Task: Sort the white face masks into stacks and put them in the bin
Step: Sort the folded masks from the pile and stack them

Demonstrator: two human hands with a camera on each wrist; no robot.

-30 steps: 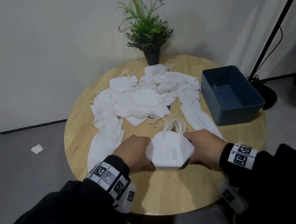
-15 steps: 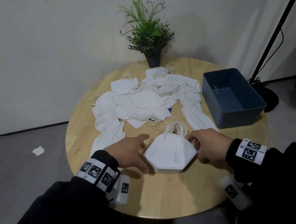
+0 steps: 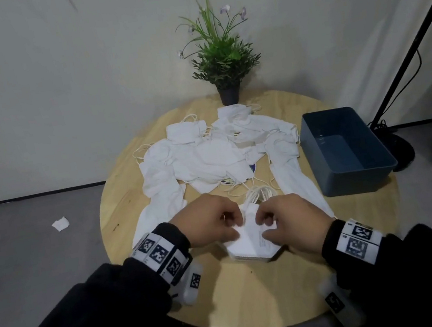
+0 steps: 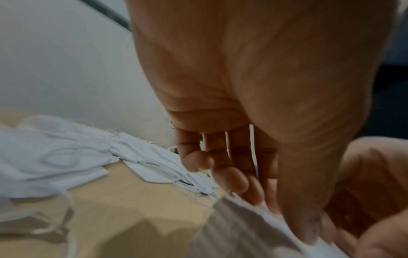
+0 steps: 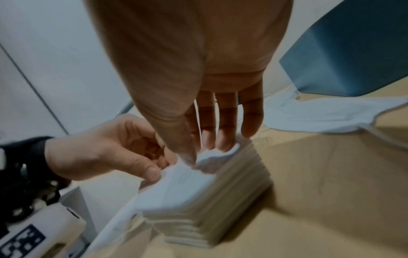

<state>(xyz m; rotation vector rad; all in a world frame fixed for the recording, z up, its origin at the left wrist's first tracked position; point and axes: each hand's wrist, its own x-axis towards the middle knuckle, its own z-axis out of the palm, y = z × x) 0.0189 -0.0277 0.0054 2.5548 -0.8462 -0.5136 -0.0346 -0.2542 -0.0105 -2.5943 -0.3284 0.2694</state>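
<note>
Both hands now atop mask stack.

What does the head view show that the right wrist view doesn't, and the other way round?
Head only: the potted plant, the loose masks spread across the table, and the bin whole and empty. Right wrist only: the layered side of the mask stack, showing many masks. Both: the left hand and right hand pinching the top mask.
</note>
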